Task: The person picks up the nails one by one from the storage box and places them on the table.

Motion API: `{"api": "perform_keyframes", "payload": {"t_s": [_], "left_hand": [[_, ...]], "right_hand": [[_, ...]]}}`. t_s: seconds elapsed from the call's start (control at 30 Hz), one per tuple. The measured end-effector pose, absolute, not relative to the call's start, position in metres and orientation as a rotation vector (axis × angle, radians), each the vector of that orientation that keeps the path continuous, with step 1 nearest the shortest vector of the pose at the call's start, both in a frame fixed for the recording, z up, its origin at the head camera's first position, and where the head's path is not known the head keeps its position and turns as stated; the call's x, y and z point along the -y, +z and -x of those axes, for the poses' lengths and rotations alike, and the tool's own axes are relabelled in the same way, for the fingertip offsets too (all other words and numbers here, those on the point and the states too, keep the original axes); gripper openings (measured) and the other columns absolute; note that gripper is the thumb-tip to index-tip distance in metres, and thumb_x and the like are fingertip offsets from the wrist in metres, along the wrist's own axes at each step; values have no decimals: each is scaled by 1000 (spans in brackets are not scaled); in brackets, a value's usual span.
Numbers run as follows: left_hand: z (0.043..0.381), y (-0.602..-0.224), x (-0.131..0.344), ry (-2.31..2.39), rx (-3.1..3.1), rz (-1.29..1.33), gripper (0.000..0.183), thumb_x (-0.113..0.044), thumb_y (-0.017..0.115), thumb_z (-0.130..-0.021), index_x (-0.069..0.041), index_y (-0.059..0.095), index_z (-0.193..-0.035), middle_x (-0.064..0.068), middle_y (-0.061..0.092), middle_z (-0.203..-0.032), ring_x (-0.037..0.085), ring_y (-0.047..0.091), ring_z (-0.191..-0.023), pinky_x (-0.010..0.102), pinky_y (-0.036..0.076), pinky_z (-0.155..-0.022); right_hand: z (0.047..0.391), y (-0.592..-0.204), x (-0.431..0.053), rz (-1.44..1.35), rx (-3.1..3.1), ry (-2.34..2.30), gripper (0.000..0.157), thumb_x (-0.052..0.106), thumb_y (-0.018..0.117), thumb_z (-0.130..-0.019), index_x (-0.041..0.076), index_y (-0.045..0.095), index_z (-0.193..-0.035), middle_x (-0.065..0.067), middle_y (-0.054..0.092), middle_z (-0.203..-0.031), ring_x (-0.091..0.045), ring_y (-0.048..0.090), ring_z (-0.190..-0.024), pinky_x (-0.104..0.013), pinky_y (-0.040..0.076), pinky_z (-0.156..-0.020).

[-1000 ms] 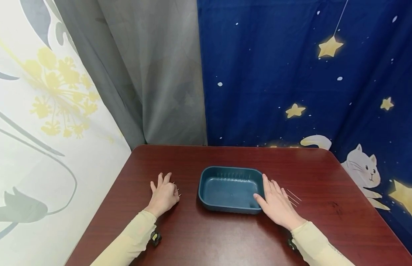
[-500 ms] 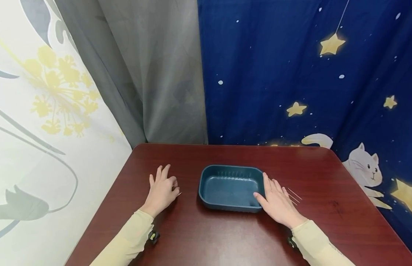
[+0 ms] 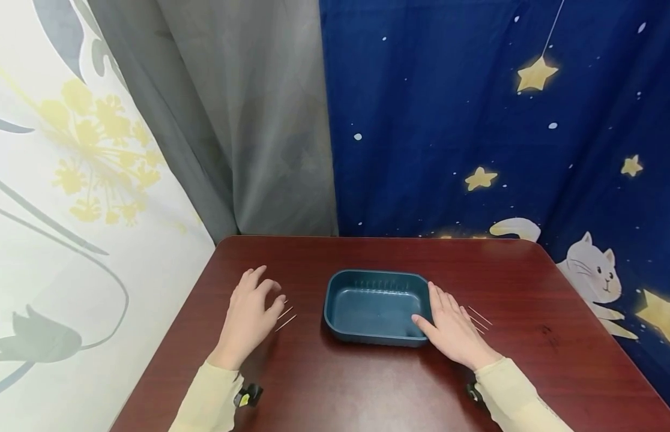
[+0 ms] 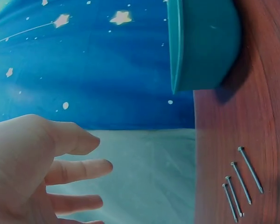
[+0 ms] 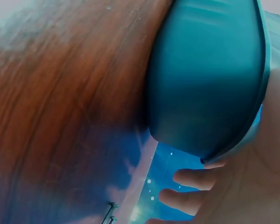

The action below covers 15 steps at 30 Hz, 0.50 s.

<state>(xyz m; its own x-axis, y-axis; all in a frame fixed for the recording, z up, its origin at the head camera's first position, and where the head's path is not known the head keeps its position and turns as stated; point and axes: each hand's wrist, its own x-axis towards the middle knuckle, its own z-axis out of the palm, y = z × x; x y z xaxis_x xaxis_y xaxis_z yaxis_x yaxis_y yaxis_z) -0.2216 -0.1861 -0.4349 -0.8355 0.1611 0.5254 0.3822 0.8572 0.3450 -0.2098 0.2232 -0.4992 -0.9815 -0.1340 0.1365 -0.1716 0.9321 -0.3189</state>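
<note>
My left hand hovers over the table's left side, fingers apart and slightly bent, holding nothing. Several metal nails lie side by side on the wood just right of it; in the head view the fingers partly cover these nails. A dark teal rectangular plastic basin stands mid-table. Against its right end rests my right hand, fingers extended and thumb reaching over the rim. In the right wrist view the hand lies along the basin's edge. More nails lie just beyond the right hand.
The dark red wooden table has rounded far corners. Behind it hang a grey curtain and a blue curtain with stars; a white patterned curtain borders the left. Each wrist carries a small black camera.
My left hand has lifted off the nails and drawn back to the left, its fingers loosening and uncovering the nails. The right hand and the basin have stayed put.
</note>
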Motion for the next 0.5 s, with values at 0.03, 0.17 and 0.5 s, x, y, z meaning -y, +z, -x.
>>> {"api": "perform_keyframes", "payload": {"t_s": [0.03,0.17,0.5], "left_hand": [[219,-434,186,-608,2539,389,11,-25,64,-81,-17,64,-88,15,44,-135,38,31,-130,59,28,-97],[211,-434,182,-603,2521,335,19,-25,64,-81,-15,65,-96,17,44,-134,39,32,-128,61,27,-95],[203,-434,155,-657,2507,204,39,-31,62,-84,-19,59,-121,15,38,-140,38,25,-131,67,22,-93]], "right_hand": [[209,-499,-224,-232,2985,514,96,75,31,-81,14,2,-148,-12,16,-152,-37,21,-135,-64,21,-98],[207,-495,-226,-194,3011,551,96,76,32,-79,18,-1,-148,-13,12,-152,-38,20,-135,-67,20,-97],[207,-473,-224,-144,2810,671,76,61,46,-85,25,21,-147,-15,20,-150,-41,19,-133,-68,14,-96]]}}
